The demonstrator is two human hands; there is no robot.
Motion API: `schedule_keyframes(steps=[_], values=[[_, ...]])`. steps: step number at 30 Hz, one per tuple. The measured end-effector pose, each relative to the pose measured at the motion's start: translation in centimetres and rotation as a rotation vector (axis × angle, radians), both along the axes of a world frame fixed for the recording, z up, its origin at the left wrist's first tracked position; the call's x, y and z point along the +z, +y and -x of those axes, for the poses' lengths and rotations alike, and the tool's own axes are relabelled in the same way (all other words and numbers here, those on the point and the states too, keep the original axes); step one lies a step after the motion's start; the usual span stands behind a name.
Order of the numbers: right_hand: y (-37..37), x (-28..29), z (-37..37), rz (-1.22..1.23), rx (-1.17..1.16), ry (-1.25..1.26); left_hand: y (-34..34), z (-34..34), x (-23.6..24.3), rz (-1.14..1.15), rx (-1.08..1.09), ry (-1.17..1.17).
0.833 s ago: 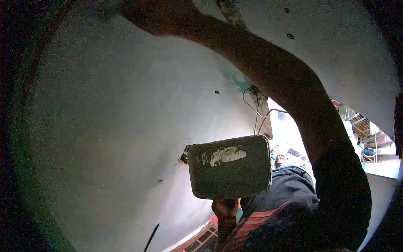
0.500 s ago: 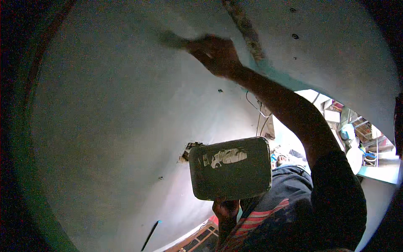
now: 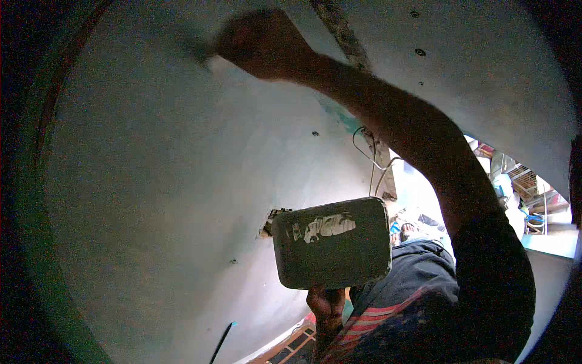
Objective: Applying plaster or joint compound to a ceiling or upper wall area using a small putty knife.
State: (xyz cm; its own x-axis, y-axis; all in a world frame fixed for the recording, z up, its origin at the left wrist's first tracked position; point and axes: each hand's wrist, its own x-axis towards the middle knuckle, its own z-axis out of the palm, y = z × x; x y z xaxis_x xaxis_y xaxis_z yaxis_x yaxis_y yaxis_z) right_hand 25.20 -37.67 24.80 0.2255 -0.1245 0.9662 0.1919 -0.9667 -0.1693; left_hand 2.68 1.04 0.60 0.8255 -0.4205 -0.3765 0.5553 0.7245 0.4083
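My right hand (image 3: 257,45) is raised high against the pale wall (image 3: 163,182), its fingers closed. A dark tool (image 3: 197,48) juts from it towards the left, its end at the wall surface; motion blur hides its exact kind. Lower down, my left hand (image 3: 326,301) grips a dark rectangular board or tray (image 3: 333,261) with rounded corners from below. White smears mark the face and rim of this board. Most of the left fingers are hidden behind it.
Beside the board, a broken hole (image 3: 274,221) opens in the wall. Thin loose cables (image 3: 376,164) hang near a rough vertical strip. At lower left is a thin dark rod (image 3: 223,341). Assorted household items (image 3: 524,185) are at far right, and a sandalled foot (image 3: 407,229) shows below.
My right hand has swept left and slightly upward along the wall with the tool. My left hand and the board have stayed nearly still.
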Motion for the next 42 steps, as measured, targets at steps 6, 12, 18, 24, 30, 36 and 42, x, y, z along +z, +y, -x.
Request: schedule_keyframes(steps=[6, 12, 18, 24, 30, 36, 42], values=[[0.8, 10.6, -0.3, -0.261, 0.524, -0.441, 0.3, -0.1, -0.4, -0.087, 0.006, -0.018], [-1.4, -3.5, -1.1, 0.0, -0.18, -0.049, 0.2, 0.2, 0.0, -0.18, 0.061, 0.063], [-1.2, -20.1, 5.6, -0.464, 0.258, 0.309, 0.3, 0.1, -0.5, -0.138, 0.032, -0.027], [-0.4, -9.1, 3.2, 0.229, 0.042, 0.331, 0.1, -0.3, 0.1, 0.046, -0.005, -0.012], [1.4, 7.9, 2.9, 0.042, 0.145, -0.107, 0.3, -0.2, -0.1, 0.017, 0.005, 0.0], [0.9, 3.3, -0.2, -0.144, 0.234, -0.35, 0.1, 0.1, 0.1, -0.009, -0.074, -0.027], [0.8, -13.6, 4.2, -0.414, 0.041, 0.406, 0.0, 0.4, 0.2, -0.111, 0.089, 0.027]])
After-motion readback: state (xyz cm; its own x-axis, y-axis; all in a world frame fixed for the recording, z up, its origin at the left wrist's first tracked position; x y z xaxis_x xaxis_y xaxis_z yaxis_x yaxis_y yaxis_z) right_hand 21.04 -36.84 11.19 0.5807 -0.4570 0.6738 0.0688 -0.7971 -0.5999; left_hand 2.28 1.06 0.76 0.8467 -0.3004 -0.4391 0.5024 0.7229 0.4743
